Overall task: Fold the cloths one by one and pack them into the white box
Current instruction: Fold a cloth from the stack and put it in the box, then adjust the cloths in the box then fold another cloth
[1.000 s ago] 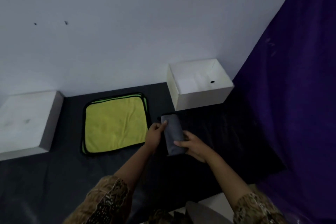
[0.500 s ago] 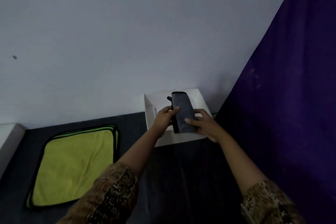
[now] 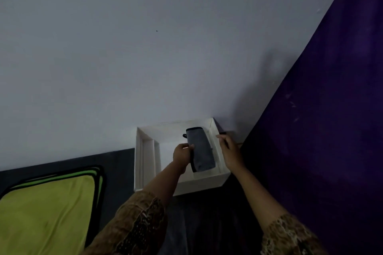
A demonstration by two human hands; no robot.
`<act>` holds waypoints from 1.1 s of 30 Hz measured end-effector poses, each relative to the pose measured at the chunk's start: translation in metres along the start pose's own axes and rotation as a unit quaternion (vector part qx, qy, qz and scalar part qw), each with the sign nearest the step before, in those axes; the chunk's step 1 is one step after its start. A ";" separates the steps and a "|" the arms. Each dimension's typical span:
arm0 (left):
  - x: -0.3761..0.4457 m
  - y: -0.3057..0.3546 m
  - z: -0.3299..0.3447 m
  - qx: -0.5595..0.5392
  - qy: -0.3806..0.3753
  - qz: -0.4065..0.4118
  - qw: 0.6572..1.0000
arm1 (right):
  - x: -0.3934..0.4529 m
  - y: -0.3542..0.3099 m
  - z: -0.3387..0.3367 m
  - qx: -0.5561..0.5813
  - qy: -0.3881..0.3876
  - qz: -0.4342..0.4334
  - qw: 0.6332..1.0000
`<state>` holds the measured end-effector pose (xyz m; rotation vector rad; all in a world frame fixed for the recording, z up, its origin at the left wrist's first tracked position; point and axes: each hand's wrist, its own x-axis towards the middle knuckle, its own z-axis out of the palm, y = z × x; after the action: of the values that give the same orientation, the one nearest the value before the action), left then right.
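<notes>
Left hand (image 3: 182,156) pinches the folded grey cloth (image 3: 200,150) down inside the white box (image 3: 145,163); right hand (image 3: 229,151) hovers loose by the rim. Lay it flat against the right wall so more fit.

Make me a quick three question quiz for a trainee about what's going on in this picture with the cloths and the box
1. True or false: the folded gray cloth is inside the white box.
2. Which hand grips the gray cloth? A) left hand B) right hand C) both
3. Fill in: the stack of unfolded cloths lying to the box's left shows a ______ top.

Key: 1 true; 2 A, the right hand rests on the box's right wall instead; 3 yellow-green.
</notes>
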<state>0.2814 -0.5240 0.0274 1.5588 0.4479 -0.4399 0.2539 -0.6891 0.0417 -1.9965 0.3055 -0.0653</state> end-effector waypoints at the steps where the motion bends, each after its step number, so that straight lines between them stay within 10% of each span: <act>1: 0.006 -0.005 0.004 0.016 0.003 -0.007 1.000 | 0.002 0.004 0.004 0.007 -0.003 -0.008 1.000; 21: 0.017 -0.028 0.013 0.201 0.069 -0.020 0.977 | 0.007 0.013 0.019 -0.050 0.025 -0.037 0.998; 33: -0.068 0.035 -0.110 0.043 0.130 0.228 0.964 | -0.067 -0.086 0.090 -0.081 0.067 -0.160 0.981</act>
<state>0.2433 -0.4160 0.0972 1.7504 0.2573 0.1032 0.2218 -0.5583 0.0861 -2.1926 0.0733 -0.3916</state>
